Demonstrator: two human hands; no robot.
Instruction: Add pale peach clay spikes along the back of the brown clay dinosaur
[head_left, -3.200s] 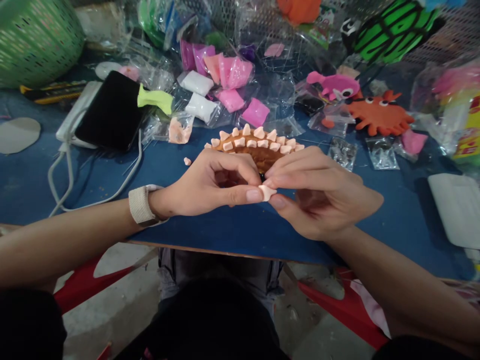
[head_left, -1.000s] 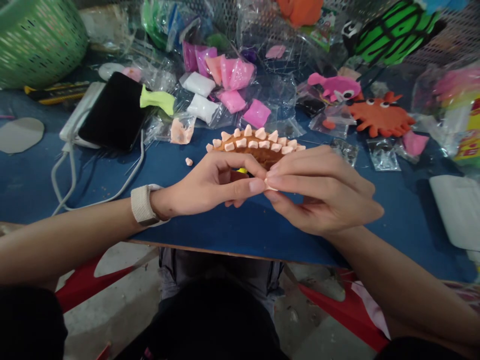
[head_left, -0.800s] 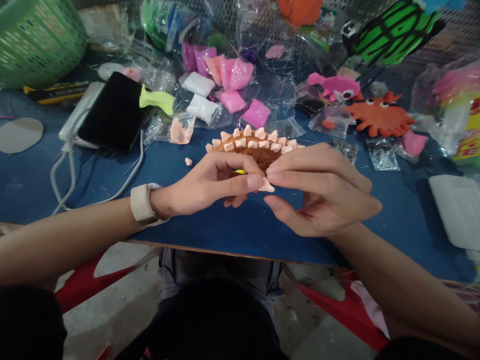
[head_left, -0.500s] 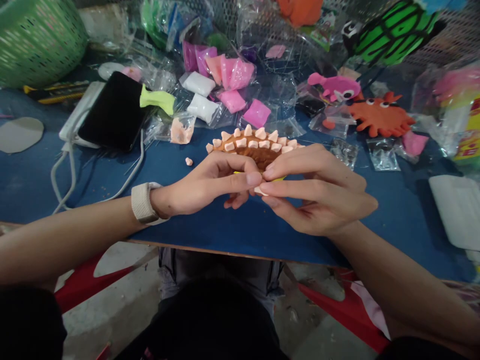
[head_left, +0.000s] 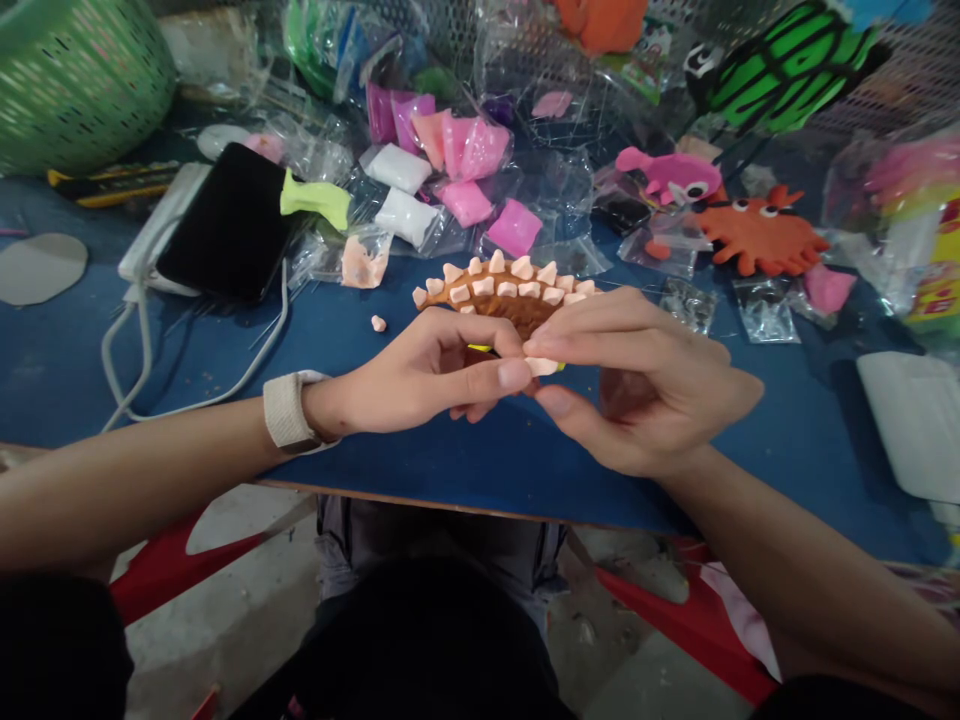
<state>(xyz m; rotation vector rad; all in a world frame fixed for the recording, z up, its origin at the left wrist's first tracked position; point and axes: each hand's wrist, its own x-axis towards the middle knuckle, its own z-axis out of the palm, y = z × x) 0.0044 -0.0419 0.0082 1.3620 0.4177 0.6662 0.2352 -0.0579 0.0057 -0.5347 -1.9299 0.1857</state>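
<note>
Both hands meet over the near edge of the blue table [head_left: 112, 370]. The left hand [head_left: 420, 385] and the right hand [head_left: 645, 385] pinch one small pale clay piece [head_left: 541, 366] between their fingertips; only a sliver of it shows, the rest covered by the left thumb and the right forefinger. The right thumb sits just under it, slightly apart.

Just behind the fingers lies the brown clay body [head_left: 510, 295], studded with pale spikes. Its near half is hidden by the knuckles, so the spike count is partial: about fourteen visible, in two rows. A scrap of yellow shows beneath it, too small to identify.

One loose pale crumb [head_left: 378, 323] lies on the table left of the hands, well apart. One black phone [head_left: 225, 220] rests on a white charger block, cable trailing. One green basket [head_left: 75, 80] is cut off at the top left corner. Two finished figures at the right: one pink fish [head_left: 671, 172], one orange crab [head_left: 757, 235]. Clay packets in clear bags: two white, several pink; exact count unclear through the plastic glare.

Against half a second ago: the right thumb has dropped away from the piece, so more of it shows. The brown body, crumb and phone have not moved.
</note>
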